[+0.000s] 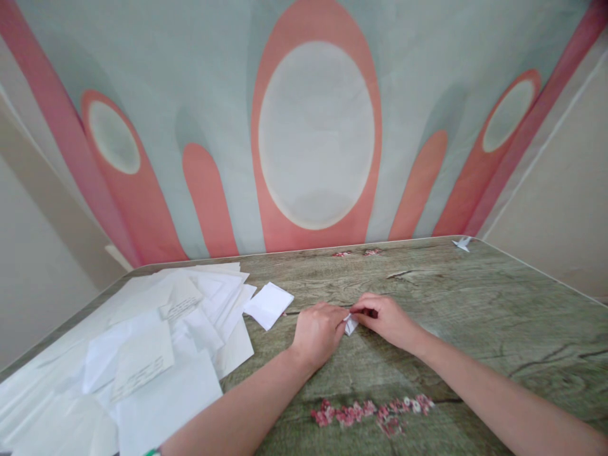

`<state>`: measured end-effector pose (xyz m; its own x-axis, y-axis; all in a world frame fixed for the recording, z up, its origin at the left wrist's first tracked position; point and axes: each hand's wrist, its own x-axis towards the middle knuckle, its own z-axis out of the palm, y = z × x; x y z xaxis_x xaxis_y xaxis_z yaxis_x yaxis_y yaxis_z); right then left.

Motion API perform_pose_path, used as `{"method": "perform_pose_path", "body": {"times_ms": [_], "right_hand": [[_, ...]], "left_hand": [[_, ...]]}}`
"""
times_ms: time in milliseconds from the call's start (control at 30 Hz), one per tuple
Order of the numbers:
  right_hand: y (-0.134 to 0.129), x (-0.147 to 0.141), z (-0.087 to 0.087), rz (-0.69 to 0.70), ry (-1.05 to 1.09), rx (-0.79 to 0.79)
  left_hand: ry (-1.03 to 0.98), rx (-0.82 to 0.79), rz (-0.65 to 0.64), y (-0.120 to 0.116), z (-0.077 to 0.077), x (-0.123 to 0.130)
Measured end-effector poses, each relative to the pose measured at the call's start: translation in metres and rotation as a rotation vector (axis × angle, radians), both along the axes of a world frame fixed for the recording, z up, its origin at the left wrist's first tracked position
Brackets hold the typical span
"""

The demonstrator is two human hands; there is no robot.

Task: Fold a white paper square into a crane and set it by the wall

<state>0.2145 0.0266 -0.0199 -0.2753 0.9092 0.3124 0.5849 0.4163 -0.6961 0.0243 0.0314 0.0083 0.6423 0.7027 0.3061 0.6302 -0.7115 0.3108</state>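
Observation:
Near the middle of the wood-grain table (451, 297), a small folded white paper (350, 325) sits between my two hands. My left hand (319, 330) is closed on its left side, palm down, with the fingertips partly hidden. From the right, my right hand (386, 320) pinches the upper edge of the same paper between thumb and index finger. The fingertips of both hands nearly meet there. Just beyond my left hand lies a folded white paper square (270, 306), flat on the table.
A spread pile of white papers (166, 386), some with printed lines, covers the table's left side. A small folded paper bird (462, 243) rests at the far right corner. Behind the table's far edge stands a backdrop (228, 126) with coral arches. Pink blossoms (349, 413) show on the tabletop.

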Motion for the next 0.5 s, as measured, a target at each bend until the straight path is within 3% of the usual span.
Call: {"method": "perform_pose_path", "body": {"times_ms": [500], "right_hand": [[-0.0069,-0.0014,0.0027,0.018,-0.157,0.146]], "left_hand": [[0.125,0.123,-0.070,-0.0002,-0.0044,0.0015]]}}
